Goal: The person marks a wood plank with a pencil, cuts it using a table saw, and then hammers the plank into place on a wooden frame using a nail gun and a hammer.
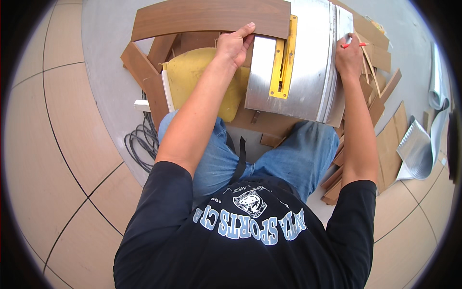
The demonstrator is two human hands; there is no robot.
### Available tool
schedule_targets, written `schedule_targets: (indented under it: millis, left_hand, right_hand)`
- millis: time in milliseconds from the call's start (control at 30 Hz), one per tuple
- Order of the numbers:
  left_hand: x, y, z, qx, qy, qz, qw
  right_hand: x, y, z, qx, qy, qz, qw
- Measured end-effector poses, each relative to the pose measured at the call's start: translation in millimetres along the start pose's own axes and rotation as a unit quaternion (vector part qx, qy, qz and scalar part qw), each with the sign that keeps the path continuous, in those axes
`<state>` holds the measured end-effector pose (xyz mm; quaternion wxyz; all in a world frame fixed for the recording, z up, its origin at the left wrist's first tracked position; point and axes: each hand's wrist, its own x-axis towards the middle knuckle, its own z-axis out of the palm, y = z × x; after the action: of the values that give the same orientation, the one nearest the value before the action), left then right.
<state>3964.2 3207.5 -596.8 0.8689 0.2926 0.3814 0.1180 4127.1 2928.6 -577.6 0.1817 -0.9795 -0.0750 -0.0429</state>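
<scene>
A brown wood-grain board (211, 18) lies across the left part of a metal saw table (313, 58), its right end next to the yellow slotted insert (284, 62). My left hand (235, 44) is closed on the board's near edge, thumb on top and fingers underneath. At the table's right edge is my right hand (349, 59), with a red pencil (355, 45) held in its fingers. Those fingertips rest by the metal rail along that side. Any blade in the slot is too small to make out.
Left of the saw table is a yellow panel (192, 72), with brown boards (144, 72) around it. Black cable (139, 142) lies coiled on the floor. Wood offcuts (378, 96) and cardboard (392, 144) are piled at the right, beside a silvery sheet (416, 149).
</scene>
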Motion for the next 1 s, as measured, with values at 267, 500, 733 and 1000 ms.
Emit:
schedule_targets:
  millis: [267, 500, 733, 1000]
  left_hand:
    - [-7.3, -1.7, -3.6, 0.016, -0.006, -0.008, 1.0]
    - [-11.5, -4.5, -7.3, 0.018, -0.006, -0.01, 1.0]
    - [-16.9, -6.1, -11.8, 0.021, -0.005, -0.015, 1.0]
    - [-25.8, -7.4, -12.8, 0.011, 0.0, -0.009, 1.0]
  right_hand:
    - [1.1, 2.9, 2.6, 0.009, 0.004, 0.0, 1.0]
    - [2.0, 6.4, 5.3, 0.003, 0.016, -0.01, 1.0]
    - [0.9, 3.4, 3.0, -0.001, 0.02, -0.012, 1.0]
    - [1.1, 2.9, 2.3, 0.002, 0.015, -0.004, 1.0]
